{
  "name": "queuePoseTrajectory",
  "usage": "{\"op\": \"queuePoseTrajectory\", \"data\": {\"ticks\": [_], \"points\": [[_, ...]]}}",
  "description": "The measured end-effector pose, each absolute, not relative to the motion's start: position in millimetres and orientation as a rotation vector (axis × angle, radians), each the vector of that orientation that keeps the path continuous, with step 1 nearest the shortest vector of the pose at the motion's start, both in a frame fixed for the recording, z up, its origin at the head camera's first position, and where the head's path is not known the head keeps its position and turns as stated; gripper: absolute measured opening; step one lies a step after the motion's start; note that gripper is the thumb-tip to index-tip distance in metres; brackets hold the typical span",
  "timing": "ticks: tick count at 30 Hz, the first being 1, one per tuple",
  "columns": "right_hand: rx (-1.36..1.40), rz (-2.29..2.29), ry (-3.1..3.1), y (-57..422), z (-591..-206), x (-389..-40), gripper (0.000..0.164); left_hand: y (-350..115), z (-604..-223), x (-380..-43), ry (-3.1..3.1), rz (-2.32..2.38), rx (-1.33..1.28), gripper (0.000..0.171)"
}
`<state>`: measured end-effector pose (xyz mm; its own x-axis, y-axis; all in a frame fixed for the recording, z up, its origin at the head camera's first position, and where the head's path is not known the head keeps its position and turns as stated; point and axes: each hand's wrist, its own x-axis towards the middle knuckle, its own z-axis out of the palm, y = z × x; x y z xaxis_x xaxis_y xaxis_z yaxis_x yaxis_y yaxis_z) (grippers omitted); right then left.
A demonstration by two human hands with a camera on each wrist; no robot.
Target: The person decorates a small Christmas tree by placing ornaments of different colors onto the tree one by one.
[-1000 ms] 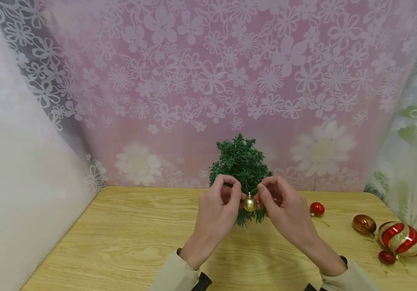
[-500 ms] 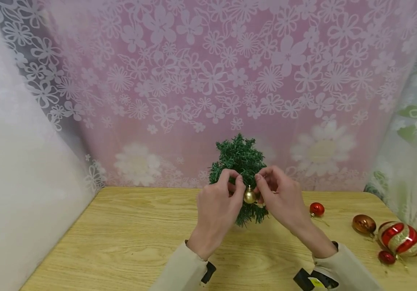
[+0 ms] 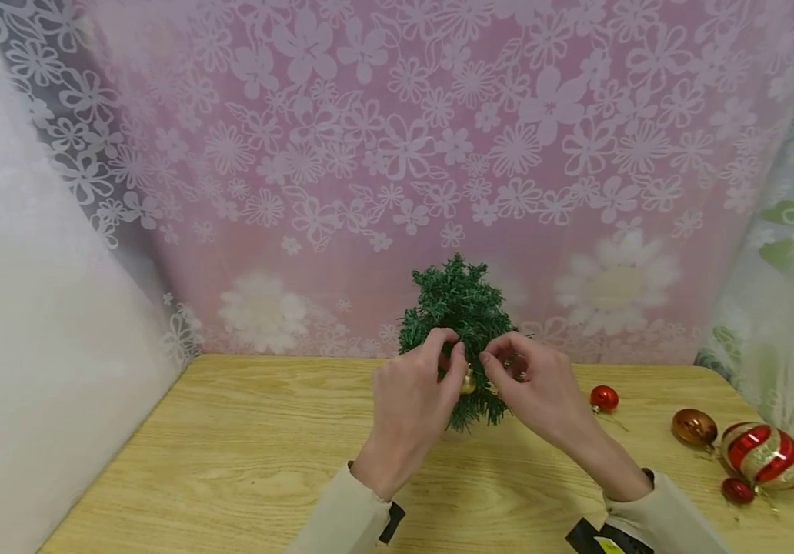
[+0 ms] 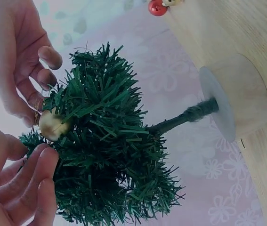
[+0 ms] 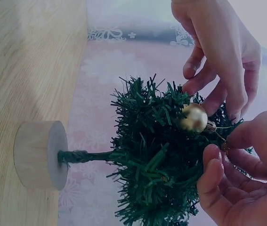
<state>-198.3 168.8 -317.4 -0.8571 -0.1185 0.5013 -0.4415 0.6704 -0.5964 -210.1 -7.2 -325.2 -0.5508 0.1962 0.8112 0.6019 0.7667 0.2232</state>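
A small green artificial Christmas tree [image 3: 458, 296] stands on the table. Against its front branches hangs a gold bauble [image 5: 193, 117], partly behind the left fingers in the head view. From the bauble's cap a thin gold thread [image 5: 220, 136] spreads as a loop between both hands. My left hand [image 3: 411, 408] pinches one side of it between thumb and forefinger, right at the branches. On the other side, my right hand [image 3: 542, 385] pinches the thread, its other fingers loosely bent. The tree's round wooden base [image 4: 246, 92] shows in both wrist views.
To the right on the wooden table [image 3: 231, 462] lie a red bauble [image 3: 604, 398], a copper-brown bauble [image 3: 694, 428], a large red-and-gold striped ornament [image 3: 765, 455] and a small dark red bauble [image 3: 738, 491]. A pink flowered curtain [image 3: 369, 192] hangs behind.
Both hands have moved forward, up to the tree's front branches, carrying the gold bauble with them. The bauble has shifted slightly left, partly behind the left fingers. The other ornaments lie still.
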Motion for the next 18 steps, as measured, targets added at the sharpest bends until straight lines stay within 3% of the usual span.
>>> {"op": "queuePoseTrajectory", "data": {"ticks": [11, 18], "points": [[0.511, 0.975, -2.336, 202.6, -325.9, -186.5, 0.011, -21.5, -326.9, -213.5, -1.803, -0.474, -0.691, 0.013], [0.405, 0.879, -2.343, 238.6, -338.5, -177.1, 0.015, -26.3, -323.9, -217.9, -1.811, -0.193, -0.771, 0.041]]}}
